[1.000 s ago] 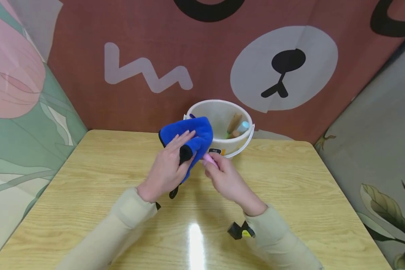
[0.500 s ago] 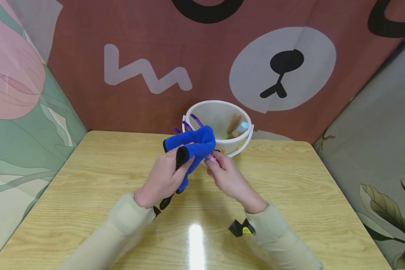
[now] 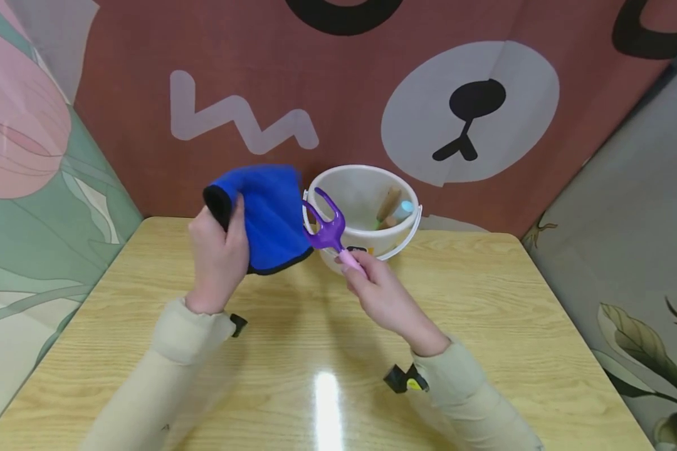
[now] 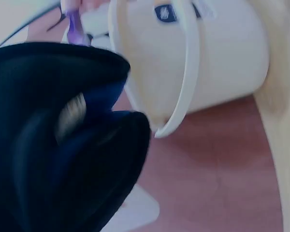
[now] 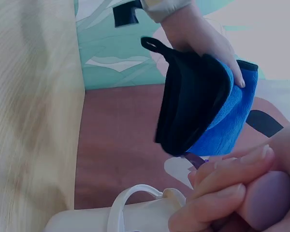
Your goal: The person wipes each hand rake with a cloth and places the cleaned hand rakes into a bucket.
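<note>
In the head view my left hand (image 3: 219,254) grips a blue cloth (image 3: 273,222) with black edging, thumb over its front. The cloth hangs left of the bucket, and its dark back with a hanging loop shows in the right wrist view. My right hand (image 3: 386,297) holds a small hand fork (image 3: 328,232) by its pink handle, the purple prongs pointing up and left. Those prongs overlap the left rim of the white bucket (image 3: 367,234) in this view. The handle's rounded end (image 5: 270,200) sticks out of my right fist in the right wrist view.
Inside the bucket lean brown-handled tools (image 3: 389,205) and a light blue piece (image 3: 404,210). Its white carrying handle (image 3: 407,245) hangs down the front right side. The bucket stands at the back of the wooden table (image 3: 282,351), close to a fabric backdrop (image 3: 248,56).
My left hand has drawn the cloth off the fork and moved left and up with it, uncovering the purple prongs. My right hand has hardly moved and keeps hold of the fork.
</note>
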`<state>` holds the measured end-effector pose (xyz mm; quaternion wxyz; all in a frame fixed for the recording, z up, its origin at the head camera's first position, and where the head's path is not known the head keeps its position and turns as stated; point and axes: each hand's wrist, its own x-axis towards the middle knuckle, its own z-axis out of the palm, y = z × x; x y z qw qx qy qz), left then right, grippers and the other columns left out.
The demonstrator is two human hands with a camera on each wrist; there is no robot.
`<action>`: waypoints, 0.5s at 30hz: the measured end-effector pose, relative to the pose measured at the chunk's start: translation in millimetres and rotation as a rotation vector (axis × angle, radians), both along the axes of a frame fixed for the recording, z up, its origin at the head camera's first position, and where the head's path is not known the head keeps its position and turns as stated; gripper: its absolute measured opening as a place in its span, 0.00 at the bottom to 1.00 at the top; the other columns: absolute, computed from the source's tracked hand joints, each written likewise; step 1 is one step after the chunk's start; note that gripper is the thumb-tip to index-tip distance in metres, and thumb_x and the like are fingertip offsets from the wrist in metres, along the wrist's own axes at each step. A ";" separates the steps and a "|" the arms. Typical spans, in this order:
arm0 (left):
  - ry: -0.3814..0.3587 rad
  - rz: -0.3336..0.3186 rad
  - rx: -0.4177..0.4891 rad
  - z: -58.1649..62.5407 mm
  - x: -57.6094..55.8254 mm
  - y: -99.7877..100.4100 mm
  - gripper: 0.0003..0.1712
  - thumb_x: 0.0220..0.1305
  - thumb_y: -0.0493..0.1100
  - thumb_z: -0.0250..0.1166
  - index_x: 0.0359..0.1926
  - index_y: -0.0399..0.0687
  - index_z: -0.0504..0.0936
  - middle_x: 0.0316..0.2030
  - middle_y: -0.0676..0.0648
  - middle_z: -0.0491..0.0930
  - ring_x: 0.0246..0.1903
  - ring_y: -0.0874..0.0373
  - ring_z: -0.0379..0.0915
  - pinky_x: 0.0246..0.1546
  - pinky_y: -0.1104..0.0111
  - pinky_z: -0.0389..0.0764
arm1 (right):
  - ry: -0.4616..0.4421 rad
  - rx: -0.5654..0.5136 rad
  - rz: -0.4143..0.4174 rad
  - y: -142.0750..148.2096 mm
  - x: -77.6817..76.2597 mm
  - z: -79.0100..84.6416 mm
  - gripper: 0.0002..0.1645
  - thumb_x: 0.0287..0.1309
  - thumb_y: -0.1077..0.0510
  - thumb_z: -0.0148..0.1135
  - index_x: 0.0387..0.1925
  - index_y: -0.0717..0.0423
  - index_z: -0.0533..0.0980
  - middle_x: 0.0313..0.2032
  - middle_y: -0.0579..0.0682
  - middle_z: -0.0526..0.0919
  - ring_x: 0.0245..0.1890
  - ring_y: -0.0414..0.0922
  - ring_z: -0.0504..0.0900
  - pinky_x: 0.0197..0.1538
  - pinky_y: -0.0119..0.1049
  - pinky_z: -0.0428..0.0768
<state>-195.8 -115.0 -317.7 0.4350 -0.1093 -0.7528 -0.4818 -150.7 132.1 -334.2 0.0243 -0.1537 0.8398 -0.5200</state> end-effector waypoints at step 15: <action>0.201 -0.026 -0.246 -12.6 -7.6 8.8 0.25 0.67 0.35 0.63 0.63 0.31 0.78 0.60 0.34 0.81 0.59 0.39 0.77 0.64 0.46 0.76 | -0.007 0.037 0.028 -7.3 4.7 1.6 0.18 0.76 0.51 0.49 0.51 0.59 0.78 0.21 0.48 0.69 0.17 0.42 0.63 0.21 0.32 0.62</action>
